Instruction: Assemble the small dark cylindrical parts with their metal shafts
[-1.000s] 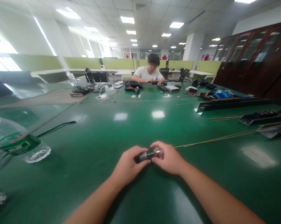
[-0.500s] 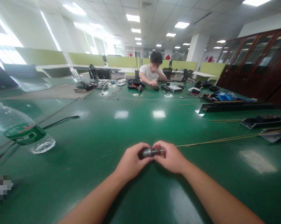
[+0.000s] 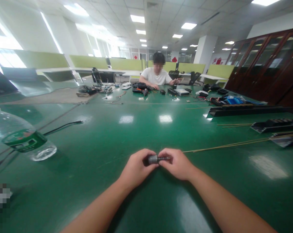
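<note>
Well to the left of the left hand is a clear plastic bottle with a green label [image 3: 25,140]; between them, farther from the person, runs a black cable [image 3: 61,127]. The left hand [image 3: 134,168] is curled around a small grey metal cylinder [image 3: 153,159], gripping it between thumb and fingers. From its right end a narrow dark shaft [image 3: 163,158] points into the right hand [image 3: 180,165], whose thumb and fingertips close around the tip. Should either pinch loosen, the smooth-looking cylinder could slip, drop onto the green tabletop [image 3: 146,136] and roll; twisting with the two hands out of line might bind the shaft, and the fingers hide part of it. Just beyond the right hand begin thin brass-coloured rods [image 3: 224,145], reaching right to a dark channel [image 3: 286,139]; a wide outward swing might scatter them.
</note>
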Tool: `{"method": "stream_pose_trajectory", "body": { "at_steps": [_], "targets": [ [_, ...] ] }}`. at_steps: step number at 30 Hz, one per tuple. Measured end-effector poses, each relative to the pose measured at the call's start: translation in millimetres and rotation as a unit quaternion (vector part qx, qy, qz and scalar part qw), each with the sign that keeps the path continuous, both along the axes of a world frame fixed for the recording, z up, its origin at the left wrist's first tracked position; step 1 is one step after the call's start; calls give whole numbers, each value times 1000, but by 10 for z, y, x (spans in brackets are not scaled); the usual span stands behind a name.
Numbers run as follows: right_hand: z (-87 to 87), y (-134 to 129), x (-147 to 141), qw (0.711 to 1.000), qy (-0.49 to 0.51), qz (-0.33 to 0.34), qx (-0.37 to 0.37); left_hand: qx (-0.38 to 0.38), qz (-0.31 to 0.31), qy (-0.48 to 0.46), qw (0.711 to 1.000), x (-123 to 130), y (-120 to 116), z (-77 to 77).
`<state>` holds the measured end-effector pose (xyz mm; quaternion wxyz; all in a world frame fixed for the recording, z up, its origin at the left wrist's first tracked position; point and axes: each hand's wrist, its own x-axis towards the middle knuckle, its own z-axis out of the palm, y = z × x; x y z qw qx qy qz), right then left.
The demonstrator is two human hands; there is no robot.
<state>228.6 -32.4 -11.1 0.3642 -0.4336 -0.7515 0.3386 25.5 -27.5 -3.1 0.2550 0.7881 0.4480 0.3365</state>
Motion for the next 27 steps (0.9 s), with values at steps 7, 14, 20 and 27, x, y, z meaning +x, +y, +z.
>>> {"method": "stream_pose_trajectory", "body": {
  "at_steps": [7, 14, 20, 27],
  "targets": [
    [-10, 7, -3, 1000, -8, -3, 3, 8, 7, -1, 1000, 1, 4, 0],
    [-29, 21, 12, 1000, -8, -11, -9, -10, 21, 1, 1000, -3, 27, -10],
    [-18, 22, 17, 1000, -8, -14, -12, -6, 27, 5, 1000, -10, 29, 0],
    [-26, 28, 14, 1000, 4, -13, -19, -7, 29, 6, 1000, -19, 37, -11]
  ]
}}
